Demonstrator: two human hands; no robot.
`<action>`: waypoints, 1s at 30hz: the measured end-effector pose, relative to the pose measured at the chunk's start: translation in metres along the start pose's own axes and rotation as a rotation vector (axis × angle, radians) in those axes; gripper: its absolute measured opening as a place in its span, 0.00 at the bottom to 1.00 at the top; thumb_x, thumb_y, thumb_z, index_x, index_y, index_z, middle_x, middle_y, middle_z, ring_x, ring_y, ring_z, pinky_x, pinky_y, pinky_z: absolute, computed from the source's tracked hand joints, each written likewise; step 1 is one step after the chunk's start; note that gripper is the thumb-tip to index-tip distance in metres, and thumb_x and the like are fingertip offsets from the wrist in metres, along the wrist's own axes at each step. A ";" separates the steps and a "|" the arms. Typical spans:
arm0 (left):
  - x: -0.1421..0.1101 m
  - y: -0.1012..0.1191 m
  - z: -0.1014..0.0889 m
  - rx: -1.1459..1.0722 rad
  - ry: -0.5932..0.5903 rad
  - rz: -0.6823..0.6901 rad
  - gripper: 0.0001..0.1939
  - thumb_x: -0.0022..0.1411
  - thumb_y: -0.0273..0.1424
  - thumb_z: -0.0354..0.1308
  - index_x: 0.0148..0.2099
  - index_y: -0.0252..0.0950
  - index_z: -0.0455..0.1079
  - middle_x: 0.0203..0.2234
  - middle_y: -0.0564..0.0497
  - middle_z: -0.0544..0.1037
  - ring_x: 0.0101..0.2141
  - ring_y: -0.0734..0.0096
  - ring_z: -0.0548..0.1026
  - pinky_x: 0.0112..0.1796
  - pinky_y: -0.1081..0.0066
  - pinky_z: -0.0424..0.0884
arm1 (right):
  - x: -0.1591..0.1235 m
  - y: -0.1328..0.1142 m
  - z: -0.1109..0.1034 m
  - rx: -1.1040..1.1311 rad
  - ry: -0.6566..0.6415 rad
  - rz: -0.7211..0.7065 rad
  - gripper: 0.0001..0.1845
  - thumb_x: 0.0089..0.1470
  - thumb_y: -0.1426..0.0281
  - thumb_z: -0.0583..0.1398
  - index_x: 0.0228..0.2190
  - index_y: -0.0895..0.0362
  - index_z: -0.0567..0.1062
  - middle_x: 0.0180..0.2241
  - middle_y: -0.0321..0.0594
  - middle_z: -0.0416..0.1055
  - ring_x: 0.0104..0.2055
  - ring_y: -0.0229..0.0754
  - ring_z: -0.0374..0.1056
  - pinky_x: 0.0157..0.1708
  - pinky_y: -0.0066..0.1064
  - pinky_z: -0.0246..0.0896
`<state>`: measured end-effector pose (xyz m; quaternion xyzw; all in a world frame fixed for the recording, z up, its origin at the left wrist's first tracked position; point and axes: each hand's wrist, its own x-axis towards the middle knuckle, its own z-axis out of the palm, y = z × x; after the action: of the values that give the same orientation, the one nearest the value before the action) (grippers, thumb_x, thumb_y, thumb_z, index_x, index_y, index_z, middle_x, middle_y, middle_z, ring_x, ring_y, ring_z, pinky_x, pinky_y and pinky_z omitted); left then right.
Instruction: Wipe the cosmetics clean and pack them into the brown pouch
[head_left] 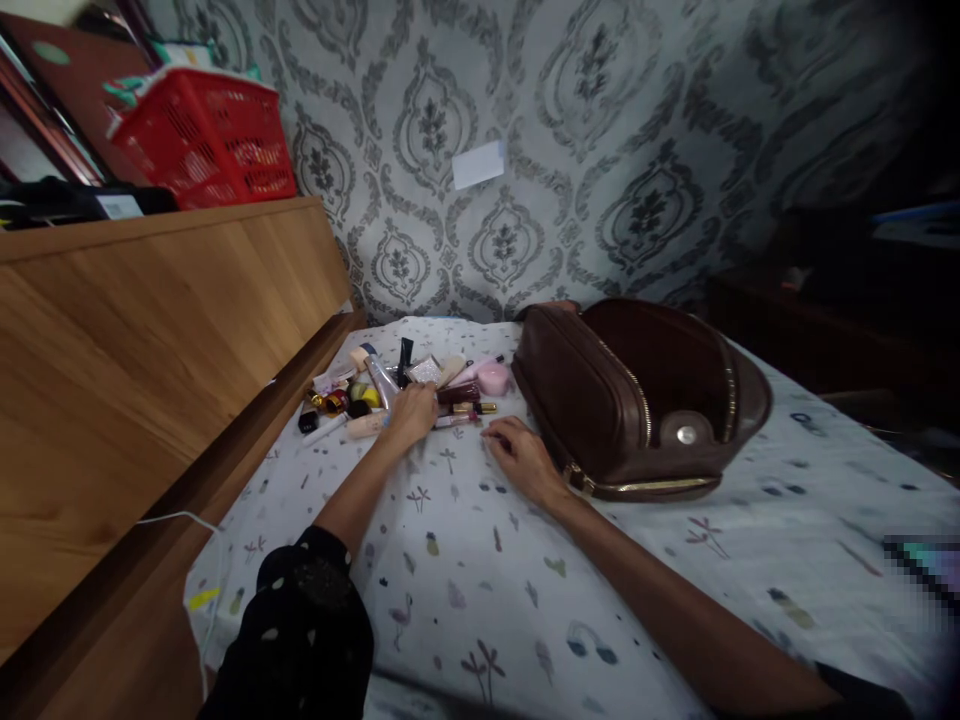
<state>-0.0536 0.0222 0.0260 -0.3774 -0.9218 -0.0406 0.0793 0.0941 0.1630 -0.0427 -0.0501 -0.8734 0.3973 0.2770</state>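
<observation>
My left hand [415, 412] reaches into a pile of cosmetics on the printed bed sheet [450, 540]. Its fingertips are hidden, close to a glittery square case [424, 370], so I cannot tell whether it grips anything. Around it lie a pale tube [381, 382], a black tube [406, 355], a beige bottle [366, 426], a pink rounded item [493, 378] and gold-capped tubes [484, 408]. My right hand [523, 457] rests on the sheet right of the pile, fingers loosely bent and apart, holding nothing. Beside it stands a brown leather-look cosmetic bag [577, 385], its top unzipped.
A wooden headboard-like panel [165, 320] borders the left side, with a red basket [217, 135] on top. Patterned wallpaper [502, 240] rises behind. A white cable [214, 580] hangs at the lower left. A pixelated device [930, 565] lies at the right edge.
</observation>
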 end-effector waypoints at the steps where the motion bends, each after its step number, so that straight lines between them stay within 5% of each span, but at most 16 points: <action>1: 0.001 0.001 0.001 -0.007 -0.005 -0.008 0.15 0.65 0.26 0.47 0.51 0.32 0.69 0.47 0.39 0.77 0.50 0.56 0.73 0.47 0.63 0.69 | 0.000 0.000 0.000 -0.002 -0.002 -0.003 0.10 0.54 0.72 0.55 0.33 0.57 0.76 0.36 0.43 0.72 0.31 0.40 0.66 0.36 0.33 0.64; 10: 0.002 -0.015 0.002 -0.224 -0.016 -0.005 0.21 0.62 0.30 0.52 0.58 0.39 0.64 0.42 0.49 0.79 0.42 0.63 0.77 0.41 0.68 0.69 | 0.001 0.000 -0.001 -0.015 -0.010 -0.019 0.11 0.54 0.70 0.54 0.32 0.58 0.77 0.36 0.44 0.72 0.30 0.41 0.66 0.34 0.34 0.64; 17: -0.014 -0.015 -0.001 -0.371 -0.047 0.187 0.12 0.60 0.31 0.52 0.43 0.40 0.75 0.34 0.56 0.80 0.34 0.69 0.76 0.37 0.73 0.68 | 0.001 0.000 -0.001 -0.005 -0.003 -0.036 0.11 0.55 0.69 0.54 0.33 0.57 0.77 0.37 0.46 0.73 0.34 0.44 0.69 0.36 0.35 0.65; 23: -0.027 -0.003 -0.003 -0.299 -0.066 0.291 0.12 0.58 0.27 0.54 0.41 0.41 0.76 0.36 0.55 0.81 0.39 0.67 0.77 0.41 0.72 0.68 | 0.001 0.002 -0.002 -0.002 0.004 -0.043 0.12 0.54 0.69 0.55 0.34 0.56 0.78 0.38 0.46 0.74 0.39 0.47 0.70 0.40 0.37 0.65; 30: -0.021 -0.016 -0.008 -0.112 0.006 0.145 0.13 0.61 0.23 0.51 0.41 0.38 0.76 0.38 0.47 0.80 0.42 0.61 0.76 0.43 0.67 0.70 | 0.000 0.001 -0.002 0.002 -0.004 -0.037 0.11 0.54 0.70 0.55 0.34 0.56 0.78 0.38 0.44 0.74 0.36 0.44 0.70 0.38 0.36 0.66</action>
<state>-0.0488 -0.0045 0.0294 -0.4467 -0.8882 -0.0873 0.0635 0.0950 0.1652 -0.0418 -0.0329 -0.8744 0.3929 0.2829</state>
